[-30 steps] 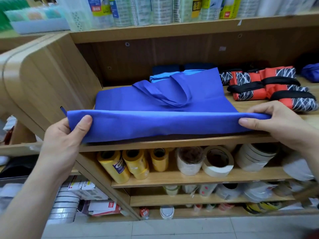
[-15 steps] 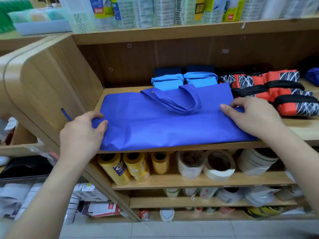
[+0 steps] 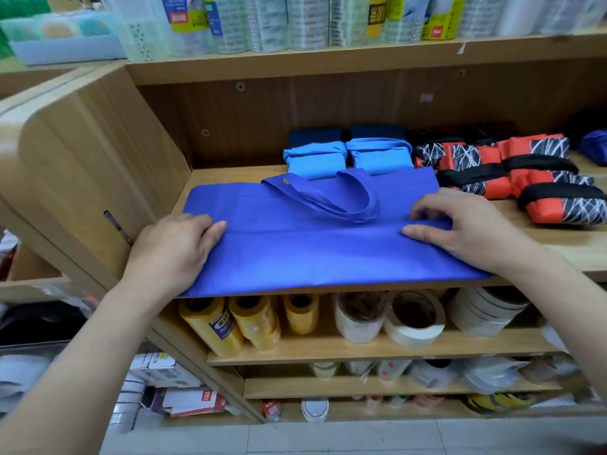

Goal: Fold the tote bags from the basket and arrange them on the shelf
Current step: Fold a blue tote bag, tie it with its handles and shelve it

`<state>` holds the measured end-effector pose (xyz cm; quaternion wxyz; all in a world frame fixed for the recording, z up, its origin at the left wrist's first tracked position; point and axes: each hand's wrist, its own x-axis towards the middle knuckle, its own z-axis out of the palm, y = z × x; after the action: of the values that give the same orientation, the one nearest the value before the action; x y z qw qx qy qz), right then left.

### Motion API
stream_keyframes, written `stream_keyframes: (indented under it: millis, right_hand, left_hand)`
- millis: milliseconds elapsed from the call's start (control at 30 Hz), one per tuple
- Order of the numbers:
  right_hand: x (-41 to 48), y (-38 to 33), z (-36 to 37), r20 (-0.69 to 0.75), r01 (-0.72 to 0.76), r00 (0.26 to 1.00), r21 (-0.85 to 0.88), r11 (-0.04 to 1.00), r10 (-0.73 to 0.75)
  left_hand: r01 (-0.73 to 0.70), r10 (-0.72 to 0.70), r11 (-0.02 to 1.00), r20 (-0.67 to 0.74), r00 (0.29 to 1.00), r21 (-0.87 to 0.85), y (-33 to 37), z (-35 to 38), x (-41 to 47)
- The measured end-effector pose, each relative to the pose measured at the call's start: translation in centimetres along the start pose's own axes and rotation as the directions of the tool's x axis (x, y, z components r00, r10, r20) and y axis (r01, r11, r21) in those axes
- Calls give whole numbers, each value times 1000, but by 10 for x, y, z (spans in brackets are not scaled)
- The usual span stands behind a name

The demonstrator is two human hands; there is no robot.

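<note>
Currently flat on the wooden shelf (image 3: 558, 247): blue tote bag (image 3: 312, 254), long axis left to right along the front edge, mouth and handles (image 3: 328, 198) toward the back, near half folded up over itself. At the fold's left end, left hand (image 3: 174, 247), fingers (image 3: 200, 221) curled onto the cloth, thumb on top. At the right end, right hand (image 3: 469, 231), fingers (image 3: 427, 210) pinching the fold edge, thumb pressed flat. Just behind: two folded light blue bags (image 3: 315, 159), darker ones behind those. To the right, red and black patterned bags (image 3: 525, 178), close to the right hand. Below, yellow rolls (image 3: 230, 323) and tape rolls (image 3: 414, 320). Above, labelled packs (image 3: 295, 21), writing too blurred to read.
</note>
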<state>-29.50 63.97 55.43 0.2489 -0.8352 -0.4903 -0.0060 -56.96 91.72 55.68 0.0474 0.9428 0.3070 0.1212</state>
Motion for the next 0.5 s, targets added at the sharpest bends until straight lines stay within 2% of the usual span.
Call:
stream_keyframes:
  millis: [67, 100, 167, 200, 267, 367, 433, 500]
  right_hand:
    - [2, 0, 0, -17, 15, 1000, -10, 1000, -15]
    - [4, 0, 0, -26, 32, 999, -64, 997, -34]
    - [6, -4, -2, -35, 66, 997, -161, 985, -73]
    - [8, -7, -4, -26, 81, 996, -168, 982, -87]
    - [12, -20, -7, 36, 125, 992, -121, 985, -121]
    - [24, -45, -10, 218, 73, 972, 67, 995, -86]
    - [36, -58, -10, 279, 18, 956, 266, 964, -94]
    - [50, -66, -11, 273, -16, 952, 501, 866, -140]
  left_hand:
    - [29, -29, 996, 0, 1000, 83, 0, 2, 3]
    - [21, -15, 995, -60, 998, 100, 0, 2, 3]
    - [-72, 90, 993, -214, 973, 91, 1, 3, 1]
    - [-153, 162, 987, -232, 959, 58, 3, 3, -1]
    - [-311, 296, 946, -154, 943, -88, 5, 3, -3]
    - [-292, 316, 916, 46, 948, -276, 4, -5, -10]
    - [-293, 342, 927, 206, 917, -234, -3, -9, -20]
    - [-312, 327, 945, 355, 876, -101, -9, -13, -28]
